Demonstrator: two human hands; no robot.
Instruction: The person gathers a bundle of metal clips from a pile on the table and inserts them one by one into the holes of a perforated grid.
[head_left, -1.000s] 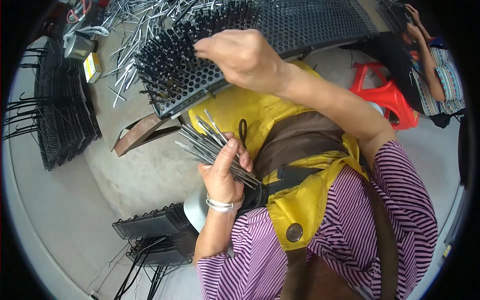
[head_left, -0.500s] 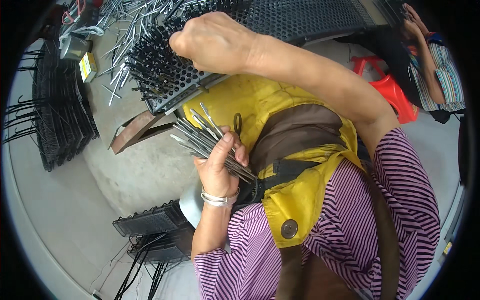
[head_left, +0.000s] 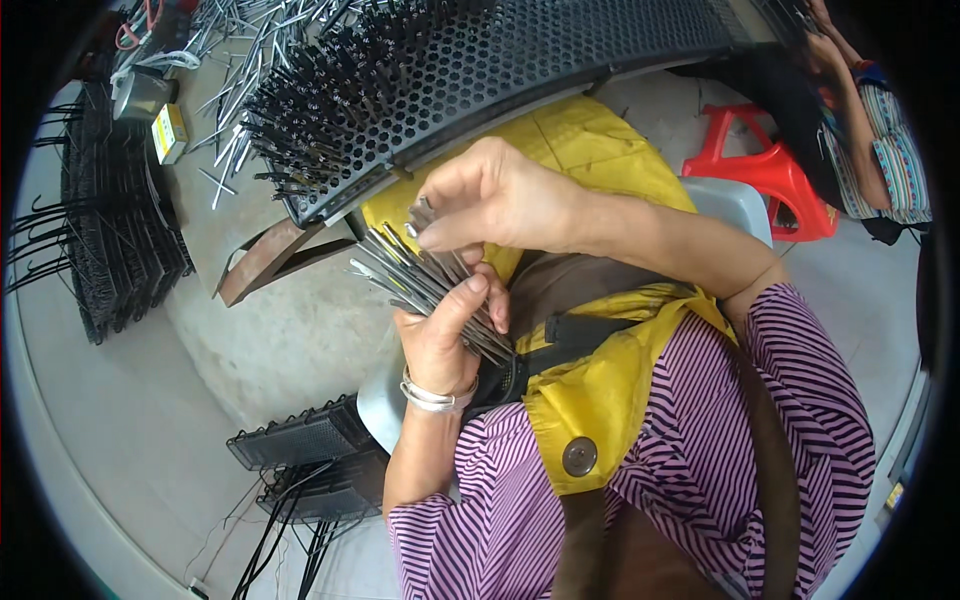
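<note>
My left hand [head_left: 445,335] is closed around a bundle of thin metal rods [head_left: 395,278], their upper ends fanning out past the thumb. Just above it, my right hand [head_left: 505,205] pinches the shiny tip of a metal rod [head_left: 412,229] at the top of that bundle; its fingers partly hide the rod, so I cannot tell whether it has left the bunch. Beyond both hands lies a black perforated rack [head_left: 560,60]. Many dark rods [head_left: 330,100] stand upright in the holes on its left side, while holes on the right side are bare.
Loose silvery rods [head_left: 235,130] lie scattered on the table, near a small yellow-and-white box [head_left: 169,134] and a metal tin [head_left: 143,95]. Black hooked racks [head_left: 120,215] stand at left, others [head_left: 300,435] below. At right are a red stool [head_left: 765,170] and another person's arm [head_left: 850,120].
My right hand has come back from the rods in the rack, down to the bundle in my left hand. The left hand has stayed nearly still.
</note>
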